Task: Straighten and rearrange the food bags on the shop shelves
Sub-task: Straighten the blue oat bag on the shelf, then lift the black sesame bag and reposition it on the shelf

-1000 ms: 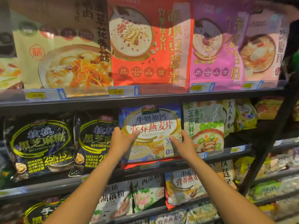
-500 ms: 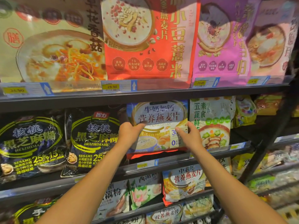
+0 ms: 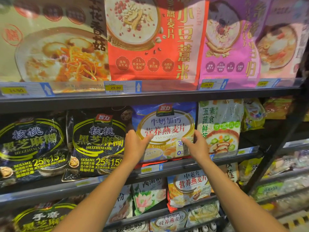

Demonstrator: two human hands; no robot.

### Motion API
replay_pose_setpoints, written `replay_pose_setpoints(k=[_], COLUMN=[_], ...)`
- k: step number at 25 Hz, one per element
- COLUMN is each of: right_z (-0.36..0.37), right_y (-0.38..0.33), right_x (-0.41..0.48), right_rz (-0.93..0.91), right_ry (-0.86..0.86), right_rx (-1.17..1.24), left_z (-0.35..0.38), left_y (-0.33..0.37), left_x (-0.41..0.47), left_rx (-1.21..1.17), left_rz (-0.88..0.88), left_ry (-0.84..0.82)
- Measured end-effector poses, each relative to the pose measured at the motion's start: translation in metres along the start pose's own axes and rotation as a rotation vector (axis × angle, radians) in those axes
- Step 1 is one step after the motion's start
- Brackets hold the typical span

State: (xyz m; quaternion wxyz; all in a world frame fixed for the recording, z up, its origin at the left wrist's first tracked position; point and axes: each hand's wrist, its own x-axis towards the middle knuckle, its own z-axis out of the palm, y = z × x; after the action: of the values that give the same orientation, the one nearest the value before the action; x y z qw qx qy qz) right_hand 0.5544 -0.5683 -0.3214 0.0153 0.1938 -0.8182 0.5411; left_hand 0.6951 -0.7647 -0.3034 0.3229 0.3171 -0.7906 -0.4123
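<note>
A blue and gold oatmeal bag (image 3: pixel 165 124) stands upright on the middle shelf (image 3: pixel 175 166), between a black sesame paste bag (image 3: pixel 97 143) and a pale green vegetable oatmeal bag (image 3: pixel 219 124). My left hand (image 3: pixel 135 144) grips the blue bag's left edge, thumb across its front. My right hand (image 3: pixel 195 144) grips its right edge the same way, thumb on the front. The fingers behind the bag are hidden.
A second black sesame bag (image 3: pixel 30 148) stands at the far left. Large red (image 3: pixel 157 47), purple (image 3: pixel 230 47) and beige (image 3: pixel 55 52) bags fill the top shelf behind price tags (image 3: pixel 122 87). More bags sit on lower shelves (image 3: pixel 187 186). A dark slanted frame post (image 3: pixel 274 153) stands at right.
The blue bag has been lifted and pushed back until it stands straight between its neighbours. Both hands moved up with it and still hold its edges.
</note>
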Motion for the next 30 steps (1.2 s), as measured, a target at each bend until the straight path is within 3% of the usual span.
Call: replay_pose_setpoints(k=[6,16,23,30], right_z=[0.007,0.013,0.004,0.03], right_y=[0.023,0.017,-0.005,-0.042], right_x=[-0.013,-0.027,-0.055,-0.119], right_rz=[0.067,0.079,-0.07,-0.278], right_ry=[-0.024,0.118,0.163,0.007], right_rx=[-0.061,-0.03,-0.101,-0.112], left_z=[0.002,-0.009,-0.048,-0.113], left_y=[-0.012,-0.013,-0.014,-0.043], left_x=[-0.014,-0.02,-0.044,-0.095], left_rx=[0.082,0.057,0.014,0.252], left_rz=[0.005,0.032,0.108,0.187], left_ry=[-0.045,-0.035,-0.008,0.114])
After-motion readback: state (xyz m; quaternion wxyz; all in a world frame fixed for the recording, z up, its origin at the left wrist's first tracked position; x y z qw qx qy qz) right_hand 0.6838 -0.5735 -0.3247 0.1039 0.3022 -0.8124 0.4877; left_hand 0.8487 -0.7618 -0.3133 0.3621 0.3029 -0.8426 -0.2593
